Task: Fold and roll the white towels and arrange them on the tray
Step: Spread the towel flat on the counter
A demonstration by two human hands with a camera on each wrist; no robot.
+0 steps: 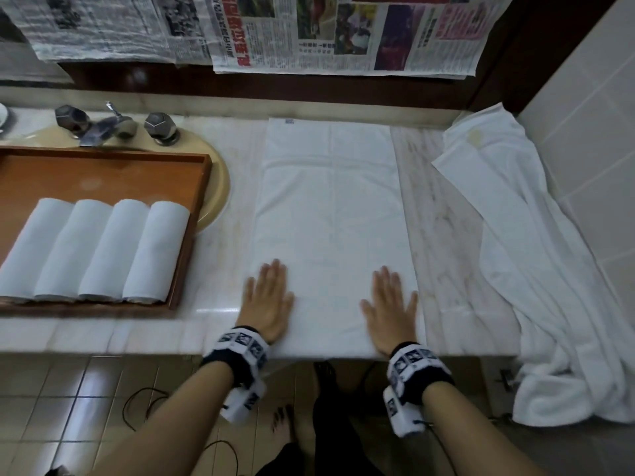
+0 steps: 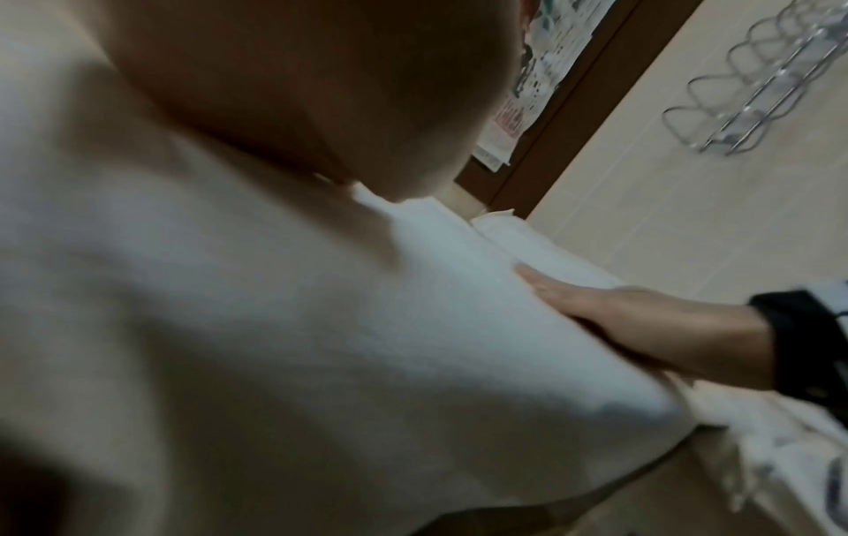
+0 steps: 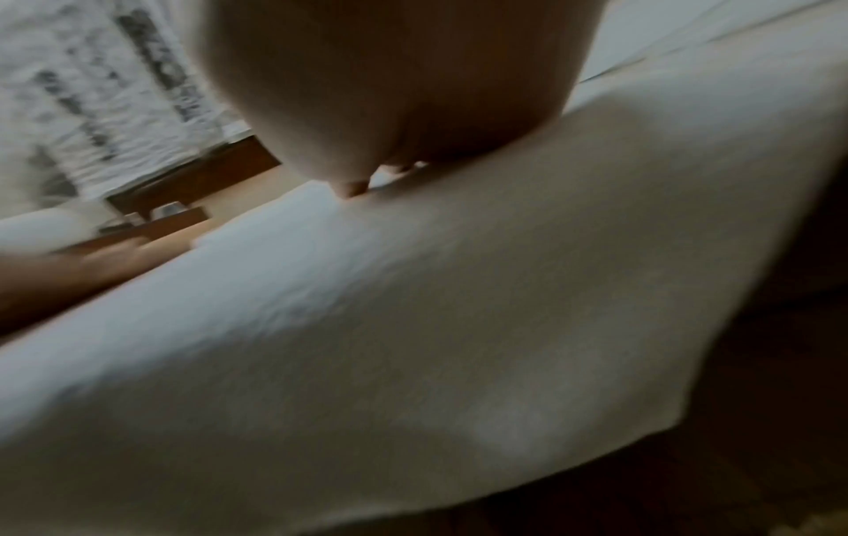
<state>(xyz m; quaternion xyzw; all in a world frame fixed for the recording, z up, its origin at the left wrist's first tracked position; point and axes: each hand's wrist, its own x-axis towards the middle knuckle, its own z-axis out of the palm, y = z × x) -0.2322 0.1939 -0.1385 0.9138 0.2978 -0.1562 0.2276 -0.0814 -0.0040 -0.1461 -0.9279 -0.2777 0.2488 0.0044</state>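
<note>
Pale marble bench (image 1: 446, 235): carries all below.
Flat folded white towel (image 1: 330, 207): centre of bench, near edge at the front lip.
Brown wooden tray (image 1: 192, 214): left, four rolled white towels (image 1: 96, 249) inside.
Left hand (image 1: 268, 300), right hand (image 1: 390, 309): fingers straight, spread, pressing near corners, gripping nothing. Advice: smooth outward evenly, then roll tight from the near edge.

Newspaper sheets (image 1: 347, 32) hang along the dark wall above the marble counter (image 1: 446, 242). At the counter's far left a chrome faucet (image 1: 115, 123) with two faceted knobs stands behind a beige sink (image 1: 220, 180). Black cables (image 1: 144, 403) trail over the tiled floor (image 1: 68, 389), and a wire rack (image 2: 757, 83) is fixed to the tiled side wall.
</note>
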